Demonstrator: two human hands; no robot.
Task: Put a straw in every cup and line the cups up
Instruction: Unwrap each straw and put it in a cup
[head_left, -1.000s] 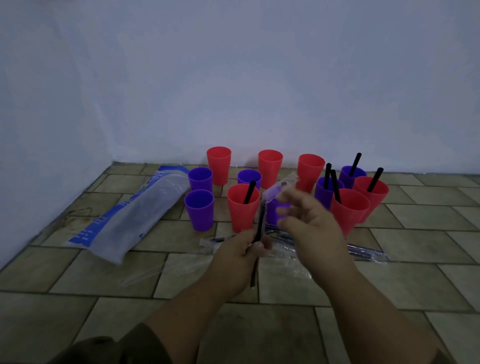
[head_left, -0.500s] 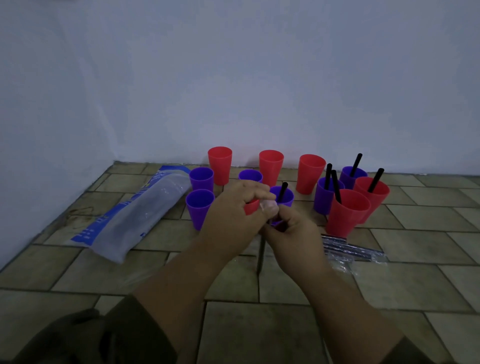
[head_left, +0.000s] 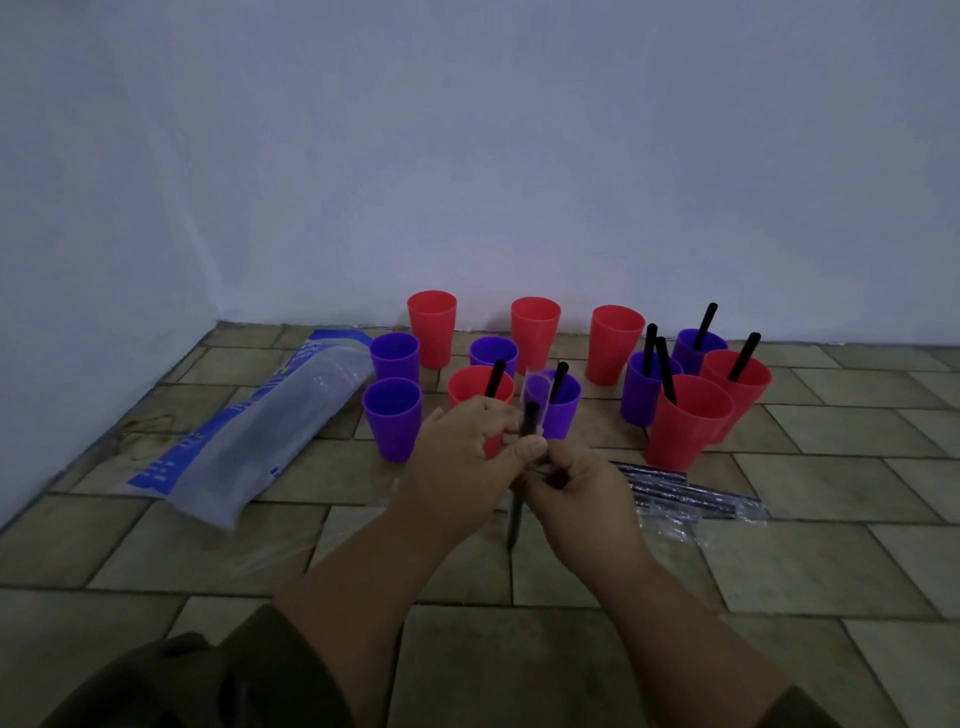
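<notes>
On the tiled floor in front of the pale wall, seen from the head camera, a cluster of red and purple cups stands upright, and both hands meet just in front of it around one black straw. The left hand is closed, its fingers pinching the clear wrapper that stands up above the straw's top end; the right hand is closed around the straw's shaft, whose lower end pokes out beneath the hands. Compared with half a second ago the hands have hardly moved, but the wrapper now rises higher above the straw's tip, so more of the sleeve is clear of it. Behind the hands a red cup and a purple cup each hold a straw, and to the right four more cups hold straws, the nearest a red one. Three red cups along the wall, the leftmost, and three purple cups, the nearest, have none, the same as before. A bundle of wrapped straws lies on the tiles to the right of the hands, and a large plastic bag with blue print lies to the left.
</notes>
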